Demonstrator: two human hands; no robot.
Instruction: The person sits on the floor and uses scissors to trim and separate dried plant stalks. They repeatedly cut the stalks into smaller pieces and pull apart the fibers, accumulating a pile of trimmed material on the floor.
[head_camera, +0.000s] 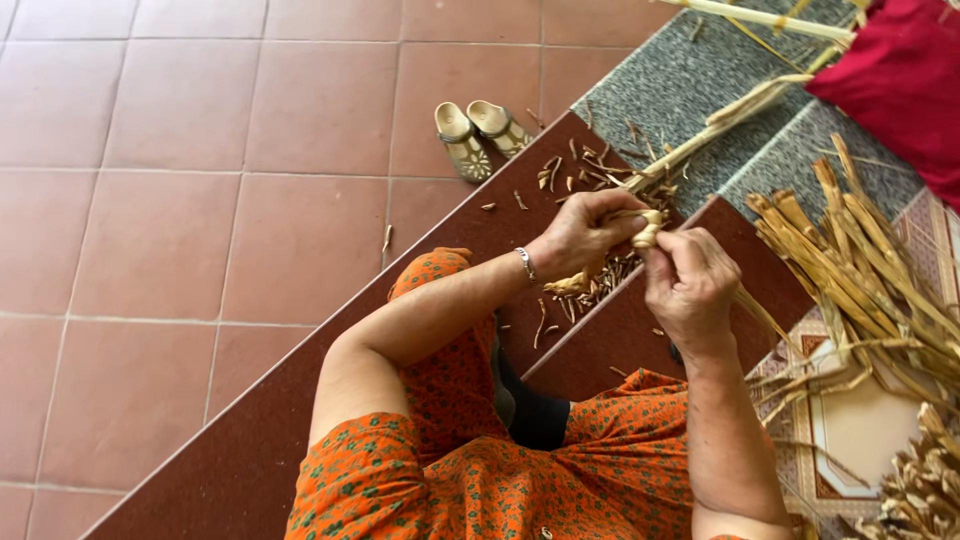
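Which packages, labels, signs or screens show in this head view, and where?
None in view. Only the hands, left hand and right hand, pinching a twisted straw braid, a dried straw pile at right, tan sandals on the floor tiles, and red cloth top right.

Between the left hand (578, 235) and right hand (685, 285) sits a pale, dry, fibrous plant-fibre braid (648, 230), matt and rough. Right of the right hand lie stiff, straw-coloured dried stalks (850, 260). Below the hands, the dark red-brown step (280, 420) looks smooth with a dull sheen; the orange floral dress (470, 480) is soft matt cloth.
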